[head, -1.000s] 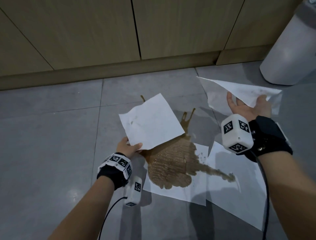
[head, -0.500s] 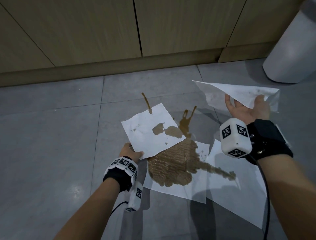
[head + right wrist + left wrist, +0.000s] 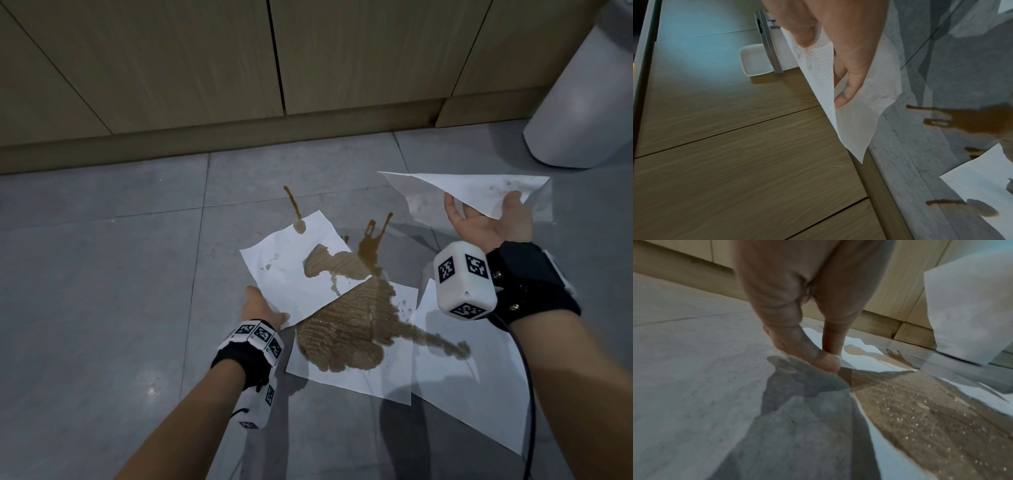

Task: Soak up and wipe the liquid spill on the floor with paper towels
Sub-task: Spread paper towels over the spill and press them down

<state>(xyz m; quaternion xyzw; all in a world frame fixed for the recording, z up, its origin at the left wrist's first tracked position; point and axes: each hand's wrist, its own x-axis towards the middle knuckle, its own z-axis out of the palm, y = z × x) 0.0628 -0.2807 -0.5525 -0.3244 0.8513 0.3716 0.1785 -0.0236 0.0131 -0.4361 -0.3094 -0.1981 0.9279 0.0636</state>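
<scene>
Brown liquid [image 3: 369, 244] is spilled on the grey tiled floor [image 3: 102, 274]. Three white paper towels lie over it. The far one [image 3: 284, 274] shows a fresh brown stain, the middle one [image 3: 342, 339] is soaked brown, and the right one [image 3: 462, 397] is mostly white. My left hand [image 3: 274, 311] is low at the far towel's near corner. Its thumb and a finger [image 3: 831, 337] pinch that corner down at the floor. My right hand [image 3: 486, 219] is raised palm-up to the right and holds a clean towel [image 3: 479, 192] between thumb and fingers [image 3: 846, 91].
Wooden cabinet doors [image 3: 205, 68] and a kickboard [image 3: 239, 140] run along the back of the floor. A white bin [image 3: 582, 102] stands at the back right. A thin brown streak [image 3: 293, 202] reaches past the far towel's edge.
My left hand has lowered its towel flat onto the spill, and a brown stain has spread through it. My right hand has stayed raised with its clean towel.
</scene>
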